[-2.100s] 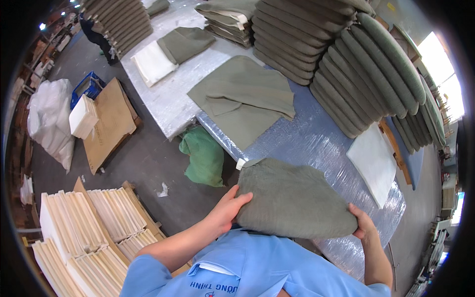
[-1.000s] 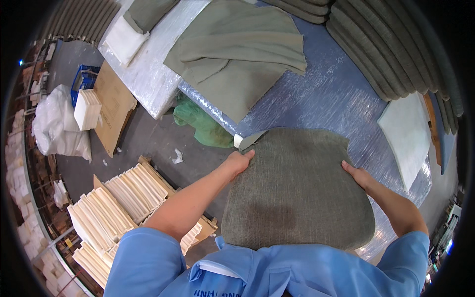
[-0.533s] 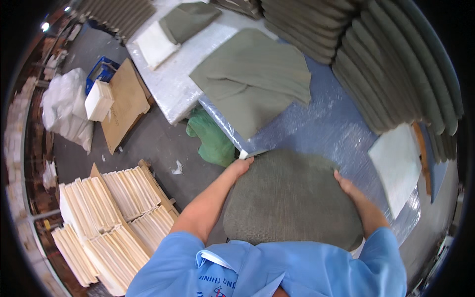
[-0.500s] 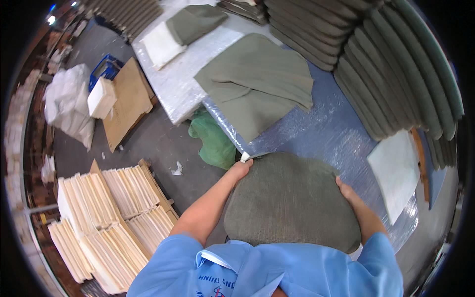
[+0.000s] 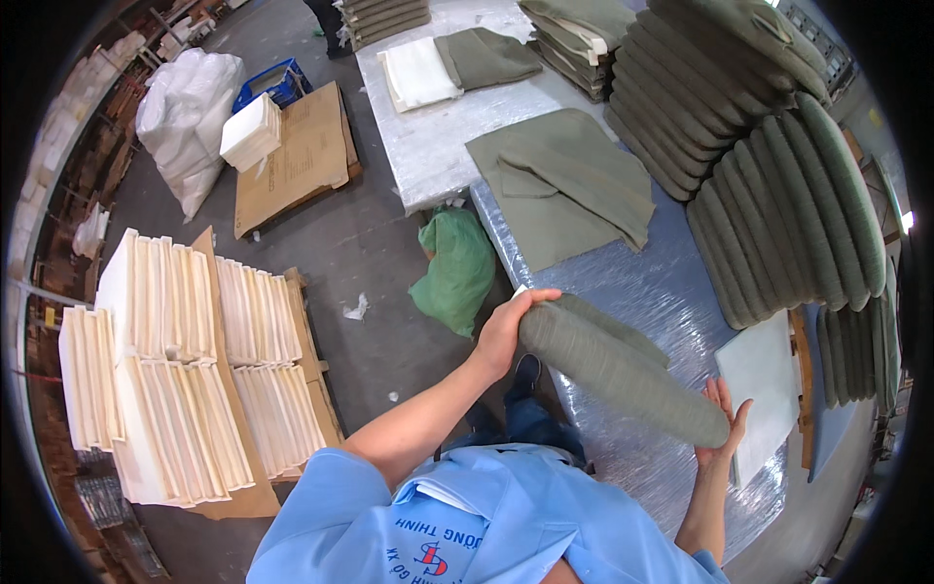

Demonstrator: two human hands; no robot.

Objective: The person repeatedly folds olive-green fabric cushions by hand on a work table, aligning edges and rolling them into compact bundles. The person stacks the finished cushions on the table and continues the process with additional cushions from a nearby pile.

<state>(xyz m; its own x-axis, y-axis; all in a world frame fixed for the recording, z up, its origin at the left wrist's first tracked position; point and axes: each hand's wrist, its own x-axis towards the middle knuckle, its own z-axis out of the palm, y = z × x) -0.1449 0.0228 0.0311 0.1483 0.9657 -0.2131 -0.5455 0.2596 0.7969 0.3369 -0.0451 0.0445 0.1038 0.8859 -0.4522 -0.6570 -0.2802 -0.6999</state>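
I hold an olive-green seat cushion edge-on above the plastic-wrapped table. My left hand grips its left end, thumb over the top. My right hand supports its right end with fingers spread against the edge. Flat olive fabric covers lie on the table beyond the cushion. A white foam pad lies just right of my right hand.
Rows of finished green cushions stand stacked at the table's right and back. A green bag lies on the floor by the table corner. Stacks of white foam panels sit on a pallet at left. Cardboard and a white sack lie further back.
The cushion was lying flat between my hands near my chest; it is now lifted and turned on edge, tilted down to the right, further from my body.
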